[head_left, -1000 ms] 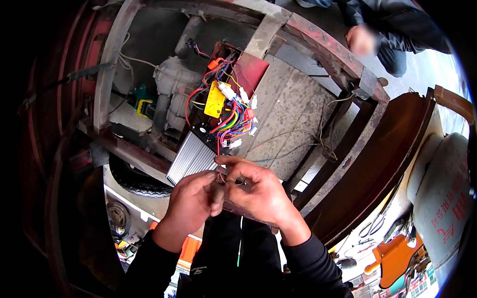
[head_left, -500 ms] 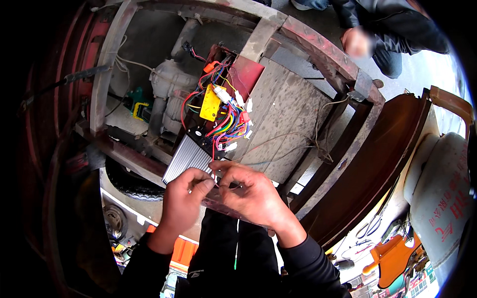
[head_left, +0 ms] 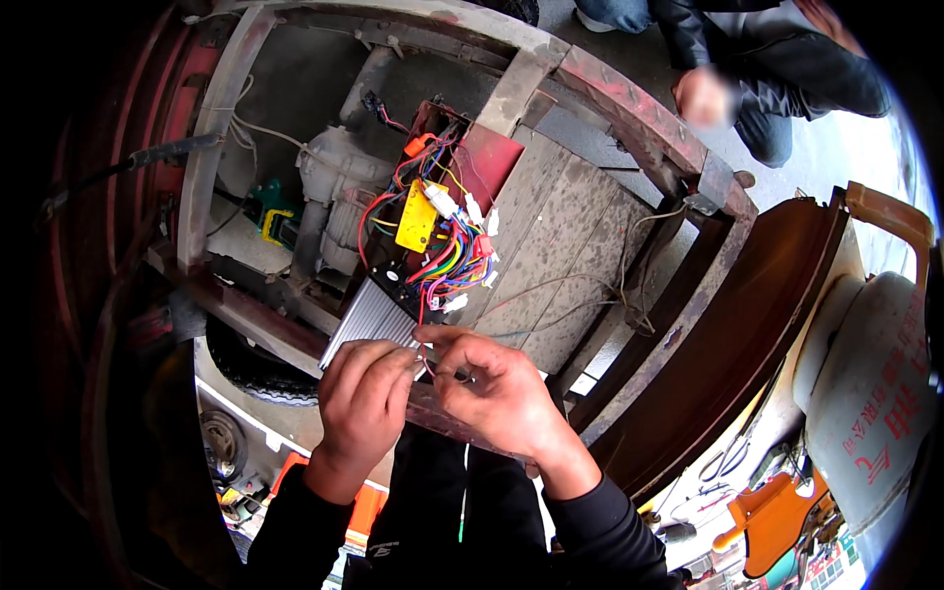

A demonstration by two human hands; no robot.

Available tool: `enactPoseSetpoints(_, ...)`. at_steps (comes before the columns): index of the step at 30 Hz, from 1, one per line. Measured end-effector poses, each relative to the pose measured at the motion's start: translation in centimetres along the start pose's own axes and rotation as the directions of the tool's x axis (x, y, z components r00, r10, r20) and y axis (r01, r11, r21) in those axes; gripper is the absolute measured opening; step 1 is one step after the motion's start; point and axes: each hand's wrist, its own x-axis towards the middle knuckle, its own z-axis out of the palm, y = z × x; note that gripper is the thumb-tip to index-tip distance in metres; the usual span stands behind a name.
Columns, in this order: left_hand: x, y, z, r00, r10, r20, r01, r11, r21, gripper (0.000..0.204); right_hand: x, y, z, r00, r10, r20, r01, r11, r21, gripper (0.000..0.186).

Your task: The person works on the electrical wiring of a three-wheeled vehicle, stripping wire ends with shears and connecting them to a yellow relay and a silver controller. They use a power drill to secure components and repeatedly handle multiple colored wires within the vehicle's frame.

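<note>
My left hand (head_left: 366, 403) and my right hand (head_left: 500, 403) are closed with fingertips close together on a thin red wire (head_left: 421, 319), just below the finned aluminium controller (head_left: 361, 330). The wire runs up to the controller's black end plate (head_left: 394, 282). Above it lies a bunch of coloured wires (head_left: 455, 259) with white connectors (head_left: 452, 304), a yellow plate (head_left: 417, 216) and an orange connector (head_left: 417, 145), beside a red metal plate (head_left: 489, 161). A dark metal edge (head_left: 433, 411) runs under my hands. The wire's end is too small to make out.
A rusty steel frame (head_left: 224, 147) surrounds a cast housing (head_left: 329, 167) and boards (head_left: 551, 246). A brown curved panel (head_left: 728, 344) and grey cylinder (head_left: 863, 383) stand right. Another person (head_left: 777, 88) crouches top right. A tyre (head_left: 241, 362) lies lower left.
The view has shifted slightly. My left hand's fingers have moved and curled further over the red wire, close to my right fingertips. My right hand keeps much the same grip.
</note>
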Motion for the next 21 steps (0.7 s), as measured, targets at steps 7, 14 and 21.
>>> enactPoseSetpoints(7, 0.2, 0.7, -0.4, 0.400, -0.509, 0.762, 0.723, -0.336, -0.604, 0.017, -0.1, 0.2, -0.1, 1.000, -0.018, 0.018, 0.017, 0.997, 0.076, 0.005)
enactPoseSetpoints(14, 0.6, 1.6, -0.3, 0.947, -0.292, 0.134, 0.309, 0.941, -0.136, 0.026, 0.1, 0.1, -0.5, 0.999, -0.025, 0.023, 0.023, 0.998, 0.052, 0.005)
enactPoseSetpoints(21, 0.8, 0.4, -0.3, 0.991, 0.001, 0.136, -0.002, 1.000, 0.009, 0.020, 0.1, 0.4, -0.2, 1.000, 0.016, 0.026, -0.018, 0.994, 0.104, 0.006)
